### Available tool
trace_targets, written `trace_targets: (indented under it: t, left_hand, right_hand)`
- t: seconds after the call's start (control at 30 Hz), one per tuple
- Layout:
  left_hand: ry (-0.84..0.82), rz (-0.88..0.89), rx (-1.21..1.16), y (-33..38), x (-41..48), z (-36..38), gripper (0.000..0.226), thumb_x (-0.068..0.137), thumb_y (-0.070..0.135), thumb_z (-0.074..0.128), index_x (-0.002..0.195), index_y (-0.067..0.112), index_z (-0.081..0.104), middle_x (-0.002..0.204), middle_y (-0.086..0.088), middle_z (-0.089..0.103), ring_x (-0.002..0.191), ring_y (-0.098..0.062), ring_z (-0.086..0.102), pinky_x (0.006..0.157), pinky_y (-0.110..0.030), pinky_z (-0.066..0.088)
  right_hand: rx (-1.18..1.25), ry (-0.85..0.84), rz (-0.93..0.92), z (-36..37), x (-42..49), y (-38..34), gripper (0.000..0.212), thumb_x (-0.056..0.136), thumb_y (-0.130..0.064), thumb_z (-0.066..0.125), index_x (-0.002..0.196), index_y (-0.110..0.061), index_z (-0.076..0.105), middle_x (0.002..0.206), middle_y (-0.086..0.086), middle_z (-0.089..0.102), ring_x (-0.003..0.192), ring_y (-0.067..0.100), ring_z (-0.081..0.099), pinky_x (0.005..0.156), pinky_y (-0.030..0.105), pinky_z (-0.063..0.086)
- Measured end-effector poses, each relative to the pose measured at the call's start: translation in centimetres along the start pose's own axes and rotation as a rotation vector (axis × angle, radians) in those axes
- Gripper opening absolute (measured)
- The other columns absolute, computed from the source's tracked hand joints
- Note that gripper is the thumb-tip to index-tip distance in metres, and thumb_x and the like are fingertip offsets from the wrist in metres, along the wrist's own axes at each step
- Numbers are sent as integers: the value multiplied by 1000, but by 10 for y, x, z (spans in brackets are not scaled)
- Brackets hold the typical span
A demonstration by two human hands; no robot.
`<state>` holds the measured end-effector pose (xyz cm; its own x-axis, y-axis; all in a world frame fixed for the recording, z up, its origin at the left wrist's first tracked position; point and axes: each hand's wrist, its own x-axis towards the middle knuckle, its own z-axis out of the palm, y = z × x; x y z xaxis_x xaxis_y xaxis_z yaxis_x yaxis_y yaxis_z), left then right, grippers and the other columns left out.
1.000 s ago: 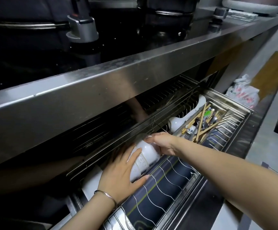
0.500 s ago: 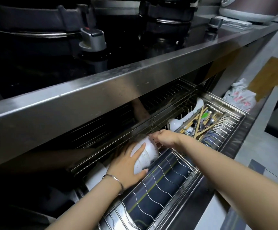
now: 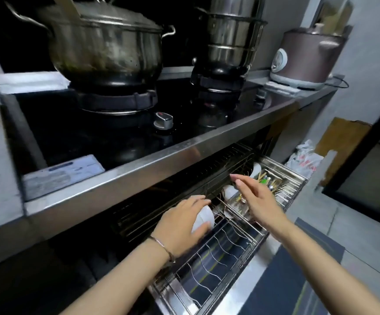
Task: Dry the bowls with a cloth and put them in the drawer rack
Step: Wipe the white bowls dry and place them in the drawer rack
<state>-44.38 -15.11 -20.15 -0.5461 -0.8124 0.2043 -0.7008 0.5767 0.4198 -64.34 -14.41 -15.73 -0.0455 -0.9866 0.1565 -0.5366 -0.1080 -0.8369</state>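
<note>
A white bowl [image 3: 203,220] stands on edge in the wire drawer rack [image 3: 209,267], which is pulled out under the steel counter. My left hand [image 3: 180,223] covers the bowl from the left, fingers over its top and thumb under its lower rim. My right hand [image 3: 256,196] hovers above the rack to the right of the bowl, fingers straight and holding nothing. Another white bowl [image 3: 228,192] sits further back in the rack, partly hidden by my right hand. No cloth is in view.
A cutlery section [image 3: 275,185] with chopsticks and spoons fills the rack's far end. Above, the steel counter edge [image 3: 161,160] overhangs the drawer. A large pot [image 3: 102,42], a stacked steamer [image 3: 229,37] and a rice cooker [image 3: 307,57] stand on top. A plastic bag [image 3: 303,161] lies beyond.
My right hand has let go of the bowl and lifted away to the right, fingers straightened. My left hand stays on the bowl. The camera has tilted up, showing the stove.
</note>
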Motion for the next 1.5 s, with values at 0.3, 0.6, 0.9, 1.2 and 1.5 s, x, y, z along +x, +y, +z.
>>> trace_targets:
  t: [0.3, 0.6, 0.9, 1.2, 1.5]
  left_hand:
    - [323, 175, 74, 16, -120, -174, 43, 94, 47, 42, 132, 30, 52, 136, 16, 51, 125, 2, 44, 104, -16, 33]
    - [428, -170, 328, -47, -259, -280, 52, 89, 55, 35, 123, 26, 60, 131, 8, 57, 119, -6, 47, 92, -30, 45]
    - [376, -424, 241, -82, -316, -306, 52, 93, 46, 31, 138, 25, 44, 141, 6, 47, 130, -13, 41, 99, -15, 26]
    - [361, -421, 8, -107, -309, -316, 30, 89, 27, 65, 117, 29, 57, 135, 10, 50, 125, -4, 45, 101, -11, 28]
    - [621, -328, -469, -84, -317, -376, 8, 85, 21, 66, 92, 19, 68, 75, 15, 69, 68, 1, 59, 62, -12, 45]
  right_hand:
    - [129, -31, -388, 39, -63, -161, 41, 92, -43, 43, 131, -33, 53, 139, -27, 44, 130, -11, 36, 106, 9, 29]
    - [52, -377, -546, 157, -88, -271, 49, 88, -53, 43, 134, -39, 46, 149, -26, 29, 133, -17, 22, 105, 6, 23]
    - [-154, -430, -552, 234, -104, -310, 43, 84, -53, 61, 117, -25, 61, 122, -12, 57, 115, 4, 52, 98, 25, 40]
    - [-201, -324, -527, 255, -105, -339, 15, 76, -34, 63, 73, -19, 67, 82, 1, 66, 76, 7, 61, 67, 18, 42]
    - [566, -842, -195, 228, -81, -379, 24, 86, -23, 67, 103, -8, 66, 105, 13, 69, 94, 23, 66, 78, 30, 55]
